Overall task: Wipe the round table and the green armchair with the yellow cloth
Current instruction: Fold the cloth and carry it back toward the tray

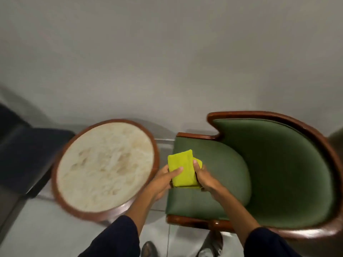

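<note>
The yellow cloth [182, 168] is folded into a thick pad and held over the left front edge of the green armchair [274, 164]. My left hand [165, 179] grips its left side with the thumb on top. My right hand [203, 178] grips its right side. The armchair has green upholstery and a curved red-brown wooden frame. Left of it stands the round table [105, 167], with a pale marbled top and a brown wooden rim. Both of my hands are between the table and the chair seat.
A dark blue seat [27, 154] stands left of the round table, close to its rim. A plain grey wall [167, 62] runs behind all the furniture. Pale floor tiles [46, 229] lie below, with my shoes [148, 249] at the bottom edge.
</note>
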Demonstrator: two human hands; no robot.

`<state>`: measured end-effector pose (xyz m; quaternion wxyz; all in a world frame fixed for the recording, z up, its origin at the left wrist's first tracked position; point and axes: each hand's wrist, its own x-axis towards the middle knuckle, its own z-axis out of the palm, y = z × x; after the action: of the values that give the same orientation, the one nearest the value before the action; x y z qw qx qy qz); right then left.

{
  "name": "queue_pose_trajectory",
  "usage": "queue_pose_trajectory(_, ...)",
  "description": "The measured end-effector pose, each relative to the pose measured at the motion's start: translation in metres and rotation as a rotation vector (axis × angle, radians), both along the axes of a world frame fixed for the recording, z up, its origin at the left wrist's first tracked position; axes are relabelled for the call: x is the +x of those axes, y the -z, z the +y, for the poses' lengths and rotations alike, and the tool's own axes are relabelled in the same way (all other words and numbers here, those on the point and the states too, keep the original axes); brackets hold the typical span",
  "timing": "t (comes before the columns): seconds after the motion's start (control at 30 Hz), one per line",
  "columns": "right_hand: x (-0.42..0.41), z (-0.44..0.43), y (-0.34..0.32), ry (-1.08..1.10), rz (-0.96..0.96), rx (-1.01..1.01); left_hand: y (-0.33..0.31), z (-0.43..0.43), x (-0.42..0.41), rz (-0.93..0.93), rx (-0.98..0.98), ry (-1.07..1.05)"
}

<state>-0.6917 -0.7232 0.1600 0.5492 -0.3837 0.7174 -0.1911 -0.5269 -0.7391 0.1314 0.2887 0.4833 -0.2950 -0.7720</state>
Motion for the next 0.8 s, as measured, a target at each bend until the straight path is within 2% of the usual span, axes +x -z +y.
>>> queue_pose_trajectory(0.07, 0.063, -0.009, 0.007, -0.006, -0.043, 0.057, -0.003, 0.014, 0.055, -0.010, 0.002, -0.044)
queue_pose_trajectory(0.17, 0.159, -0.016, 0.018, -0.091, -0.137, 0.057, -0.007, 0.041, 0.141, -0.022, 0.023, -0.315)
queue_pose_trajectory(0.23, 0.211, -0.016, 0.022, -0.156, -0.222, 0.012, -0.011, 0.063, 0.189, -0.087, 0.033, -0.496)
queue_pose_trajectory(0.33, 0.288, -0.005, 0.025, -0.353, -0.311, 0.046, -0.011, 0.099, 0.256, -0.202, 0.031, -0.727)
queue_pose_trajectory(0.47, 0.376, 0.014, 0.027, -0.641, -0.267, 0.062, -0.012, 0.145, 0.328, -0.315, 0.052, -0.947)
queue_pose_trajectory(0.6, 0.451, 0.040, 0.027, -0.923, -0.202, -0.085, -0.010, 0.195, 0.382, -0.381, 0.143, -1.121)
queue_pose_trajectory(0.8, 0.562, 0.121, 0.012, -1.439, -0.064, -0.327, -0.001, 0.283, 0.432, -0.756, 0.200, -1.331)
